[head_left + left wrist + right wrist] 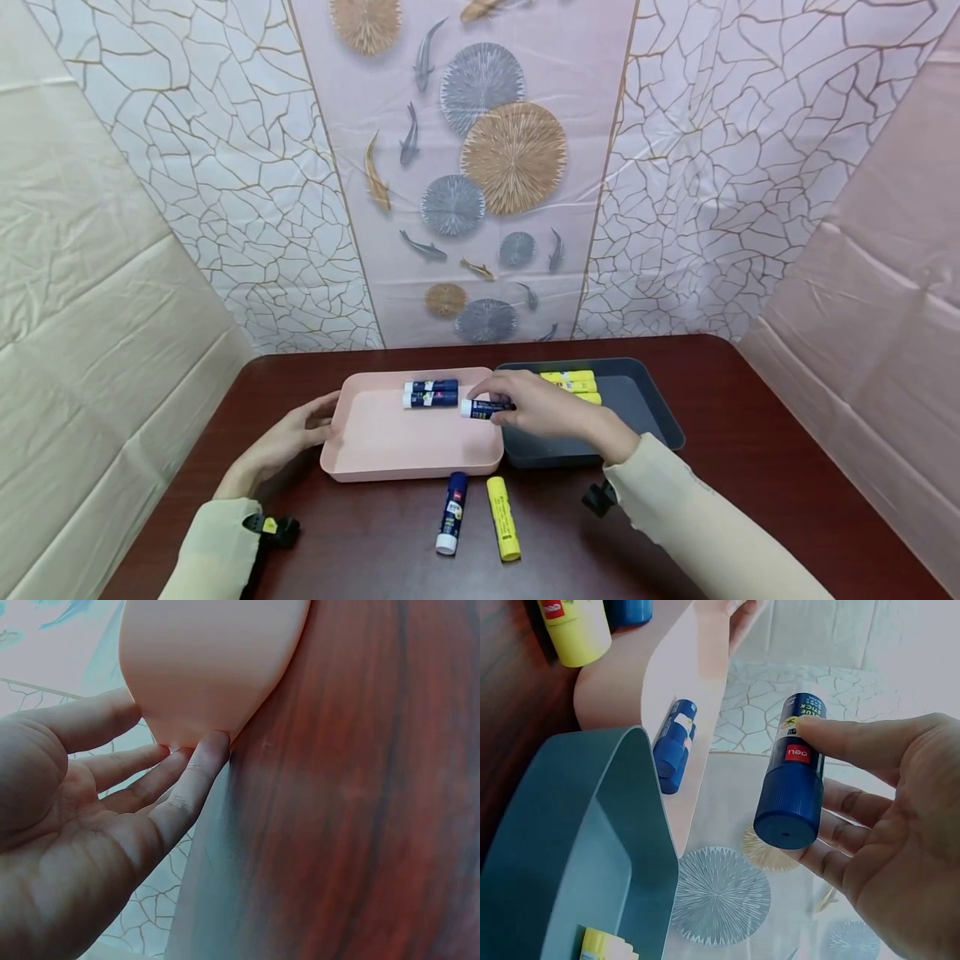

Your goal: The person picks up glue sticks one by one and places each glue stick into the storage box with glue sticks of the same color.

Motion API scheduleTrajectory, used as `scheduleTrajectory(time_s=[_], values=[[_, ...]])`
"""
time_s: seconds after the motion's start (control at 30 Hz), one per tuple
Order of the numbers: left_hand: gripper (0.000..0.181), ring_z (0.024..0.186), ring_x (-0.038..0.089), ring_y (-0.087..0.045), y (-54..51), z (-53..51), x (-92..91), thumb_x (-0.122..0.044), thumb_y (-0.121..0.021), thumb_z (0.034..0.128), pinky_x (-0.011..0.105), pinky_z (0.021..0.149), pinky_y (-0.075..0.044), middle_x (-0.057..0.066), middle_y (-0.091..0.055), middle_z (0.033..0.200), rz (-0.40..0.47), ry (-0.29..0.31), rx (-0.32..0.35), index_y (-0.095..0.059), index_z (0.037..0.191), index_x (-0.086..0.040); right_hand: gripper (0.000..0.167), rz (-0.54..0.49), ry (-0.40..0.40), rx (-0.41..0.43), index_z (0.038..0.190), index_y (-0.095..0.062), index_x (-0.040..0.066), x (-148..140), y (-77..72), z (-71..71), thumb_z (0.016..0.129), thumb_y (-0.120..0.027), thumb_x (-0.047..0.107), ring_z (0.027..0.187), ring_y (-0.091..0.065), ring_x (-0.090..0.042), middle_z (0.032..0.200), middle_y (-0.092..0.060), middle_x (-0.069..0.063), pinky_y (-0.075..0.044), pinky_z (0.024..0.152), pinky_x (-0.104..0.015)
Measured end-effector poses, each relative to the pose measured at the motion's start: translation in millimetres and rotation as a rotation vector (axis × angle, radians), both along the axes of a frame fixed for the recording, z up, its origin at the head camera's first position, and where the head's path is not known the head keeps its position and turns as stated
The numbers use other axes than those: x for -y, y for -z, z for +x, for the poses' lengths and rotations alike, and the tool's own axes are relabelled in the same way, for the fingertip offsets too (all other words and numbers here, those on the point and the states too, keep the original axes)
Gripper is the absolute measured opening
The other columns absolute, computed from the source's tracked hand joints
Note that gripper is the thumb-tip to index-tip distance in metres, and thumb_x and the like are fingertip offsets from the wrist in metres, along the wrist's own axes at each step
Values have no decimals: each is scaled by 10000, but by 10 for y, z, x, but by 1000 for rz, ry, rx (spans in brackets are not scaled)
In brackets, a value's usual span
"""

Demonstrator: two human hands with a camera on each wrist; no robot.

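Before the pink tray, apparently still unsorted: blue glue stick, yellow glue stick. Touching its left end: relaxed left grip. Over its right side: held stick, blue, pinched in right grip. Seemingly placed: blue pair inside, yellow trio to its right.

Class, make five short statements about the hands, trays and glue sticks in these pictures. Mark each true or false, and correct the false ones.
1. The right hand holds a dark-blue, white-ended cylindrical glue stick. True.
2. The left hand is touching nothing. False: the left hand touches the shallow pale-pink rectangular tray.
3. Two dark-blue glue sticks lie in the pink tray. True.
4. Every glue stick visible in the shallow dark-grey rectangular tray is blue. False: the grey tray shows bright-yellow cylindrical glue sticks.
5. On the dark-red wood-grain table, one yellow glue stick lies beside one blue glue stick. True.
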State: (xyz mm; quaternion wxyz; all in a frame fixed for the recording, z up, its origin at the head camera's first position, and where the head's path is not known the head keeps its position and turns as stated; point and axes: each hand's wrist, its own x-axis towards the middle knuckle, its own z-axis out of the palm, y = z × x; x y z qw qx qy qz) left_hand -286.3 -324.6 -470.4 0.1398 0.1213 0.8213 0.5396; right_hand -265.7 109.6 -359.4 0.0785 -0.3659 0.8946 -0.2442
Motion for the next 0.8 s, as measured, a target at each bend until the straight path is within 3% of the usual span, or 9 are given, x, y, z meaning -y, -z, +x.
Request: scheduleTrajectory(time_s=[0.17,0.27,0.47,0.63,0.8], values=[[744,1401,453,-465,-5,-9,-6,-129,-655,1026,265,1009,-456,256,-288,1652,10,5,-9,-249,1637,-8,393,11,-8,-6,1380,-663,167,84,-30,-96,998,-707,89,1229,-589,-216,1414,-620,-40,-495,1018,-461],[748,1398,460,-464,-5,-12,-14,-114,-659,1021,214,972,-460,271,-293,1644,26,15,-16,-245,1632,8,393,16,-13,-7,1385,-659,164,128,-55,-142,1001,-703,93,1146,-596,-203,1391,-629,-51,-508,974,-445],[752,1398,454,-467,-2,1,-5,-133,-664,1024,227,974,-465,265,-291,1646,24,16,-7,-246,1636,-6,388,21,-15,-2,1380,-671,165,199,-85,-240,998,-712,109,975,-549,-171,1193,-653,-2,-499,829,-357],[760,1402,445,-466,-16,4,-19,-163,-658,1031,289,1012,-463,258,-293,1648,10,26,-7,-233,1642,-14,389,9,-22,5,1382,-675,150,246,-99,-328,997,-715,113,928,-544,-170,1093,-643,26,-485,788,-344],[755,1390,446,-473,-20,26,-25,-145,-655,1029,233,973,-470,266,-308,1637,13,26,-13,-234,1640,-7,375,8,-33,19,1370,-680,142,315,-99,-400,998,-713,112,929,-555,-175,1085,-648,5,-495,784,-331]])
